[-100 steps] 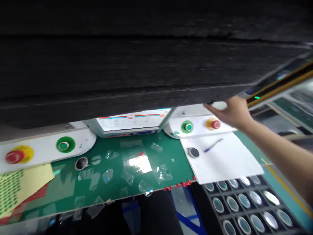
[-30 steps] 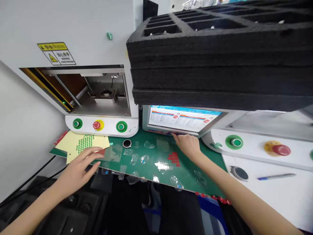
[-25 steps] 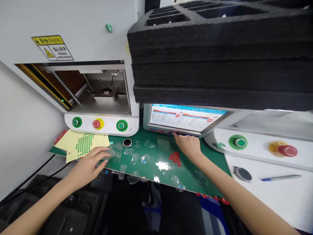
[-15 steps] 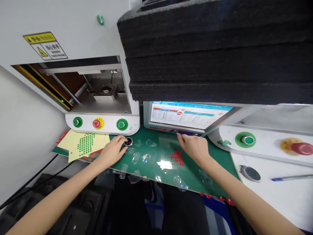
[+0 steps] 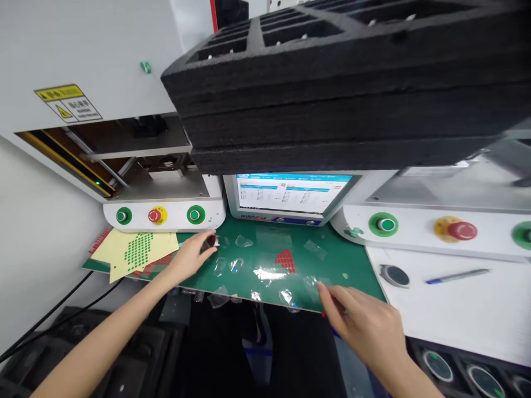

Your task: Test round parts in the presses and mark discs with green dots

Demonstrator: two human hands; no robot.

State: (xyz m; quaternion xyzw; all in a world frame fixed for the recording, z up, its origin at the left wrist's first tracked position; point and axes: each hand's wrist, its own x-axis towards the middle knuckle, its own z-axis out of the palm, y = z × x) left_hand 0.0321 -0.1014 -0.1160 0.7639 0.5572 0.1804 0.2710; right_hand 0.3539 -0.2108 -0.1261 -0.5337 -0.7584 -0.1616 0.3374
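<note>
My left hand point(image 5: 193, 255) pinches a small round watch case point(image 5: 212, 241) by its edge, tilted up just over the green mat point(image 5: 261, 282). Its dark face shows past my fingertips. My right hand point(image 5: 365, 326) hovers at the mat's front right, fingers curled in; whatever lies between them is hidden. Beside its fingertips is a piece of clear film point(image 5: 314, 283). Between the hands, more clear film pieces point(image 5: 237, 265) and a patch of red stickers point(image 5: 285, 261) lie on the mat.
A press machine point(image 5: 153, 215) with buttons stands left, a screen point(image 5: 290, 193) behind the mat. Stacked black foam trays point(image 5: 332, 110) overhang it. On the right, another watch case point(image 5: 395, 275) and a pen point(image 5: 456, 276) rest on white paper. Yellow sticker sheets point(image 5: 161, 246) lie left.
My right hand has left the button below the screen and come down toward the front right. My left hand has tilted the watch case up. The red NG mark is gone from the screen.
</note>
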